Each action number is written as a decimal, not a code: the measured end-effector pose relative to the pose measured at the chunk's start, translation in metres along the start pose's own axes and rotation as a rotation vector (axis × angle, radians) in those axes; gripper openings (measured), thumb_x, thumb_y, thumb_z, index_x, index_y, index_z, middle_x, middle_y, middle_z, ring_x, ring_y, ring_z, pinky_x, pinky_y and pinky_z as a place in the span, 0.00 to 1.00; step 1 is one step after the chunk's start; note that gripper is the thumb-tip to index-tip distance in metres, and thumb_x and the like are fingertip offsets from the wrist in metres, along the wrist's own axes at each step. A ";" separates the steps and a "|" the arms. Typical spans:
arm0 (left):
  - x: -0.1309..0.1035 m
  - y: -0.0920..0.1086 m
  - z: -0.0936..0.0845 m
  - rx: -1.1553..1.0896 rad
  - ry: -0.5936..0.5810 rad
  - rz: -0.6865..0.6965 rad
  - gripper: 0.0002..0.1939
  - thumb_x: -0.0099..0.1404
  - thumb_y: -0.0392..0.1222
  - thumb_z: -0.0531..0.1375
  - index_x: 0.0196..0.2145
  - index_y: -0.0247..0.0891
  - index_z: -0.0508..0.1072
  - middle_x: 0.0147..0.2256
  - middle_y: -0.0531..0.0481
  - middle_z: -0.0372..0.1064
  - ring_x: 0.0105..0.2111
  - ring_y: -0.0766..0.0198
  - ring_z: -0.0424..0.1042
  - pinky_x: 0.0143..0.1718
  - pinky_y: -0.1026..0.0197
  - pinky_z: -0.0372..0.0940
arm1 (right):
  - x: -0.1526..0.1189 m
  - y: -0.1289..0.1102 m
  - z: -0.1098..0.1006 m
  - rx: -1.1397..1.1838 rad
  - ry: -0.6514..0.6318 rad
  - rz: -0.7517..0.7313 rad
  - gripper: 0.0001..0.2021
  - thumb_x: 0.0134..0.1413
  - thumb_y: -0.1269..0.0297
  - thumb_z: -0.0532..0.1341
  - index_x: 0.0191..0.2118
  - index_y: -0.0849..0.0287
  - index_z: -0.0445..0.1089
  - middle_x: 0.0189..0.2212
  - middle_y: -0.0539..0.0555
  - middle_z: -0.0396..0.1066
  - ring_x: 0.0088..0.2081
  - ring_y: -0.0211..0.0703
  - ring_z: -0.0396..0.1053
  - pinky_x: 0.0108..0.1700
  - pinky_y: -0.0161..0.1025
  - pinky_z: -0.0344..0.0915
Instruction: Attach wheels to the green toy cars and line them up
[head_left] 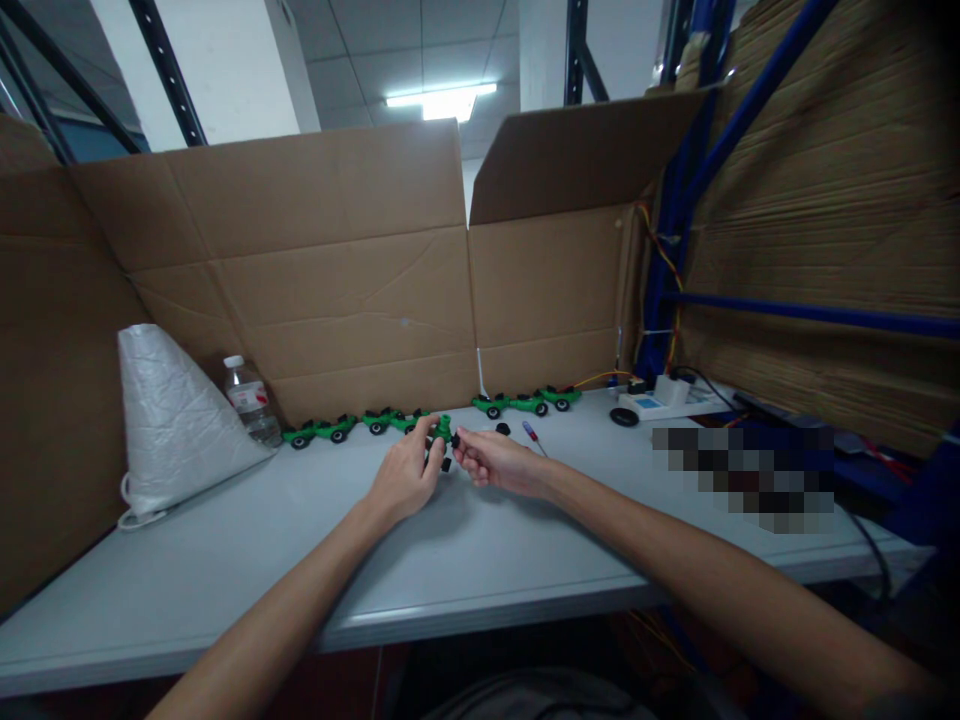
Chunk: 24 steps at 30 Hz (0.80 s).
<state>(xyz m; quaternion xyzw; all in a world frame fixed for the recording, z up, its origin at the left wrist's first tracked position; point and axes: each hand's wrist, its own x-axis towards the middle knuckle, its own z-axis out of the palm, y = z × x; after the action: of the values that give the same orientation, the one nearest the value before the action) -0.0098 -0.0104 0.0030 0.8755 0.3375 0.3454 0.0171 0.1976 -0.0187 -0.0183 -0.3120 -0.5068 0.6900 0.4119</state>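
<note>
Above the middle of the white table, my left hand is closed around a green toy car. Part of this car is hidden behind the fingers. My right hand pinches a small black wheel at the car's right side; whether the wheel sits on the car I cannot tell. Another black wheel shows at the car's lower edge. Just beyond my right hand lie a small black part and a screwdriver with a red and blue handle.
Several green toy cars line the back by a cardboard wall. At left stand a water bottle and a silvery bag. On the right are a black ring, a power strip, cables and a blue rack post.
</note>
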 end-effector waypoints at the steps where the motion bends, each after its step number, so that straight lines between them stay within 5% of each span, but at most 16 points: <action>1: 0.000 0.000 0.000 -0.003 0.001 0.002 0.19 0.79 0.49 0.46 0.61 0.40 0.61 0.46 0.42 0.76 0.40 0.55 0.78 0.44 0.54 0.70 | 0.000 0.000 0.001 0.001 0.005 0.004 0.24 0.70 0.44 0.59 0.33 0.62 0.68 0.20 0.44 0.58 0.19 0.30 0.51 0.23 0.29 0.52; 24: 0.000 -0.001 0.001 0.001 -0.024 0.001 0.21 0.79 0.50 0.47 0.63 0.39 0.60 0.49 0.39 0.75 0.44 0.53 0.77 0.48 0.51 0.69 | 0.000 -0.001 -0.001 -0.011 0.021 -0.011 0.24 0.69 0.44 0.59 0.32 0.61 0.68 0.20 0.44 0.58 0.19 0.29 0.51 0.23 0.29 0.51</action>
<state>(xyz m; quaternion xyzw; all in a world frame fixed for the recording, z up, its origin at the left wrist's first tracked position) -0.0101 -0.0093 0.0015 0.8798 0.3370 0.3347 0.0203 0.1984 -0.0185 -0.0178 -0.3187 -0.5082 0.6814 0.4193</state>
